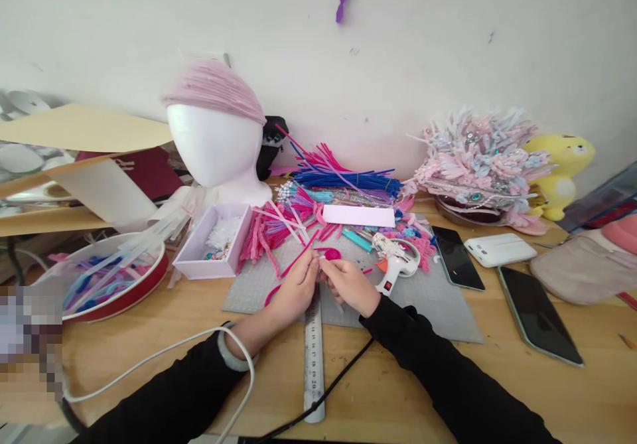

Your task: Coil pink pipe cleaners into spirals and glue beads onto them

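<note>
My left hand (297, 286) and my right hand (351, 286) meet over the grey cutting mat (423, 314), fingertips pinched close together. Something small and pale shows between them, too small to name. Beyond the fingertips is a magenta coil (331, 253) of fuzzy pipe cleaner. A magenta pipe cleaner (271, 294) curves out beside my left hand, partly hidden by it; whether it is held I cannot tell. Beneath the hands a steel ruler (314, 364) points toward me. Right of my right hand lies a white hot glue gun (401, 265).
Bundled pipe cleaners (343, 182) and a lidless white box (212, 268) lie behind. At left are a red-rimmed bowl (119, 308) and a white mannequin head (213, 142). Phones (540, 314) and a decorated fluffy headpiece (478, 165) are at right. A white cable (169, 344) crosses my left sleeve.
</note>
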The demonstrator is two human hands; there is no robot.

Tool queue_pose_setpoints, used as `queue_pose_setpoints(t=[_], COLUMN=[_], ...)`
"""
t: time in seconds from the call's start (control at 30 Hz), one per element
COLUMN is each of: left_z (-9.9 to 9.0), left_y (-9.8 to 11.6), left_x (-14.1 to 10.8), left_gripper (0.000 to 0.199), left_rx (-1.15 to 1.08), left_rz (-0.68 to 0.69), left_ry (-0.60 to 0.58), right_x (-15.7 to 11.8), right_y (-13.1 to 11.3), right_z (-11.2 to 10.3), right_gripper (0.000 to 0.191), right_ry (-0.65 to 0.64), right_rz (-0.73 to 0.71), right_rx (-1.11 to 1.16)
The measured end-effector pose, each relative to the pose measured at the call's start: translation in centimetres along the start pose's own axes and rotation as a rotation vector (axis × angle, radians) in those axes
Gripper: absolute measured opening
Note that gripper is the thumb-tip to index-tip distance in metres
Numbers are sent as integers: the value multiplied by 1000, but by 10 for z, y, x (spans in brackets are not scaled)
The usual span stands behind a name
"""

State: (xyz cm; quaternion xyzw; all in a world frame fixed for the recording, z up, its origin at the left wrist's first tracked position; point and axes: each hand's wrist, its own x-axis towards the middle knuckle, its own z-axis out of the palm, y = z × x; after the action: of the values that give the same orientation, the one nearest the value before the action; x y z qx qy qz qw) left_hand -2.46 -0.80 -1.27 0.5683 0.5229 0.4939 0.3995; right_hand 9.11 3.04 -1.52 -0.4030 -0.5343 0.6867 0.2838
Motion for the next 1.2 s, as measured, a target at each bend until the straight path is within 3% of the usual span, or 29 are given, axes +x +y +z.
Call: queue_pose_setpoints(t=[0.17,0.57,0.83,0.93,1.13,1.2], left_z=[2,7,4,3,-3,-6], left_y=[-1,-2,0,1,8,7], left_x=[0,6,11,12,7,6], left_gripper=[19,16,10,14,21,19], left_rx=[-108,-686,-906,-836,-255,-75], left_rz=[-86,-244,-448,-471,-139,-87], left_ry=[5,87,114,83,86,43], right_x=[-4,-4,-8,-7,-6,-7], right_y=[-8,-5,-11,-11,-12,-13], right_z=[9,20,18,14,10,10], right_gripper=[32,21,22,24,21,19], right_ry=[-43,79,17,-51,-64,-58], right_rz=[86,-48,-23,26,90,91], right_rx=[141,386,474,481,455,446])
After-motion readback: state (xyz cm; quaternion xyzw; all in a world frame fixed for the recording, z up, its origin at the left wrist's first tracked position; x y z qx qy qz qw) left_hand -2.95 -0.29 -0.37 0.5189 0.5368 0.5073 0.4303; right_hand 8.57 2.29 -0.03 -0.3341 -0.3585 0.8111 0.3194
